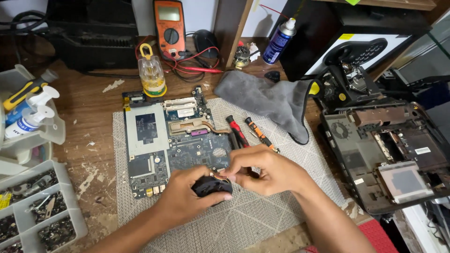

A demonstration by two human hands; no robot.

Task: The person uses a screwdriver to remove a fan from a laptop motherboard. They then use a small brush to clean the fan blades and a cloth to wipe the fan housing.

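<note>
L hand (187, 194) fingers gripping black fan (211, 186), R hand (267, 171) fingers pinching its top, by motherboard (176, 140)

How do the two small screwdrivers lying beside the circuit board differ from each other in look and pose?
The red screwdriver has a red and black handle; the orange screwdriver has an orange and black handle. The red screwdriver lies closer to the circuit board, the orange one farther right, nearer the grey cloth. The orange one shows its metal tip; the red one's lower end is hidden by the right hand. Both lie flat on the mat, slanting the same way.
</note>
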